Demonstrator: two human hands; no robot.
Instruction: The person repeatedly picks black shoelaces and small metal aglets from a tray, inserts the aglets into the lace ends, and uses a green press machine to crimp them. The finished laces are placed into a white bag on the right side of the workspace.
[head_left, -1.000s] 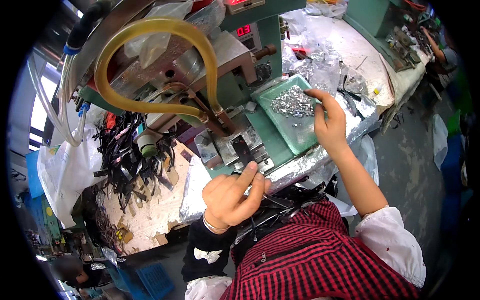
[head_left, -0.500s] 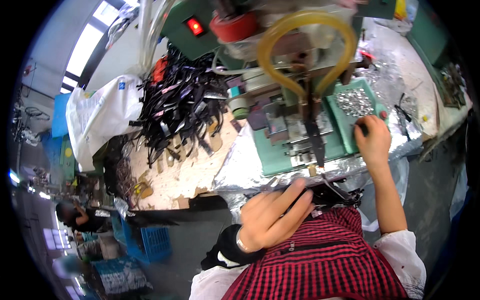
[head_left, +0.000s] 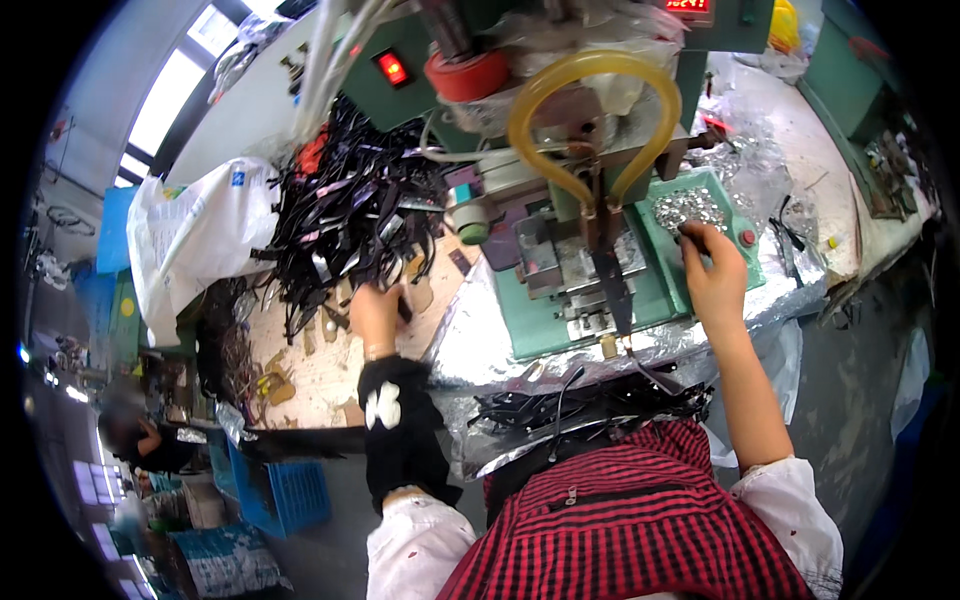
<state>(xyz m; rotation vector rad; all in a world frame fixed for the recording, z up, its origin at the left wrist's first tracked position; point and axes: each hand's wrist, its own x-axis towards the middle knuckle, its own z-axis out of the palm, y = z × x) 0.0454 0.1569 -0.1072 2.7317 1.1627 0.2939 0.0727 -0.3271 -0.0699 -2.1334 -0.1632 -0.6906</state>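
My left hand (head_left: 376, 318) is at the near edge of a heap of thin black strips (head_left: 350, 210), which look like eyeglass temples. Its fingers are bent by a dark strip, but whatever they grip is unclear. Over a green tray (head_left: 684, 268) is my right hand (head_left: 716, 272), thumb and fingertips pinched at a pile of tiny silvery metal parts (head_left: 690, 206); the pinch hides whatever is in it. Between the hands stands a green bench machine with a small metal fixture (head_left: 592, 305) and a dark pointed tool (head_left: 612, 280) above it.
More black temples (head_left: 590, 405) lie across my lap at the table edge. A yellow tube (head_left: 597, 62) loops above the fixture. To the left is a white plastic sack (head_left: 200, 225); shiny foil (head_left: 465, 335) covers the table front. A blue crate (head_left: 290, 495) and another person (head_left: 145, 440) are farther left.
My left hand has gone from over my lap, in front of the machine, left to the heap of black strips. My right hand's fingertips have come up to the metal parts.
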